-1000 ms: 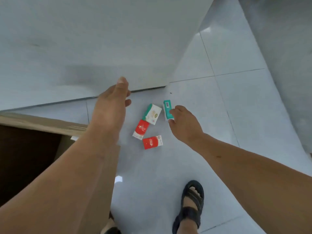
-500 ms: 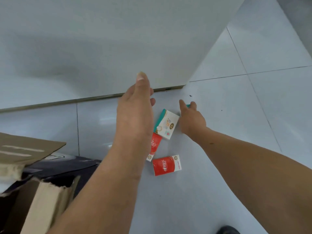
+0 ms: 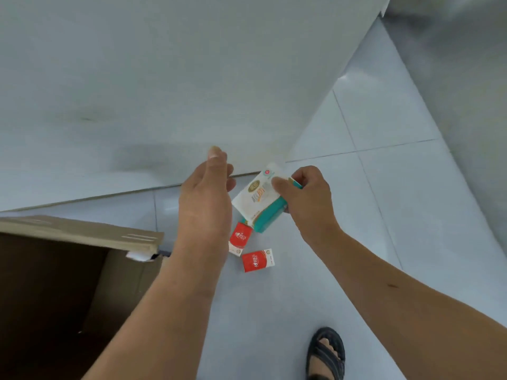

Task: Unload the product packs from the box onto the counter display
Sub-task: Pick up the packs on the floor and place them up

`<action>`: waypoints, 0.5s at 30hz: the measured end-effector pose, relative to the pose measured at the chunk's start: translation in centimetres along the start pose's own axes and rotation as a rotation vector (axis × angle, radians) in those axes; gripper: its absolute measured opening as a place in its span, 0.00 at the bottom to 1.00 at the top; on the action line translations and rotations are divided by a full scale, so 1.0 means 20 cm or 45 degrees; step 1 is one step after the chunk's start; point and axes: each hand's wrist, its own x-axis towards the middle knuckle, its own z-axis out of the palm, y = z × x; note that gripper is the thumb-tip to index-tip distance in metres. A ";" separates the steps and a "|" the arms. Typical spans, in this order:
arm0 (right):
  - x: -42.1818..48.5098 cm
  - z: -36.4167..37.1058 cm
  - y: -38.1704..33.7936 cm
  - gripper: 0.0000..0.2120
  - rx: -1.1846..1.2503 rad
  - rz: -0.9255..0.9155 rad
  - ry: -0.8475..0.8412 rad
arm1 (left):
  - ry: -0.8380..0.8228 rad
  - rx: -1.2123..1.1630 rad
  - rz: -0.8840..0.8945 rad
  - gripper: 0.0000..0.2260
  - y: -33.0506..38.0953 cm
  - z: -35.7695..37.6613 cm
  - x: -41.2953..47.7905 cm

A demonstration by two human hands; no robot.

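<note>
Pack (image 3: 256,202), white-faced, now lifted off floor (image 3: 389,220) in right hand (image 3: 308,200).

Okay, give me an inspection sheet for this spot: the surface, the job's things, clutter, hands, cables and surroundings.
Surface: pale glossy tiled floor; no counter top in view.
Job's things: white and teal pack held above the floor; I cannot tell if it is one pack or two stacked. Upper red pack and lower red pack lie close together on the floor. Cardboard box stands open at the left, its inside too dark to read.
Clutter: nothing seen.
Hands: right hand grips the white and teal pack; left hand open beside it, holding nothing.
Cables: nothing seen.
Surroundings: white panel rising from the floor; sandalled foot at the bottom.
</note>
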 end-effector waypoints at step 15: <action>-1.19 -0.24 -1.79 0.08 0.671 -0.050 0.053 | 0.085 -0.142 0.066 0.14 1.40 -0.68 -1.10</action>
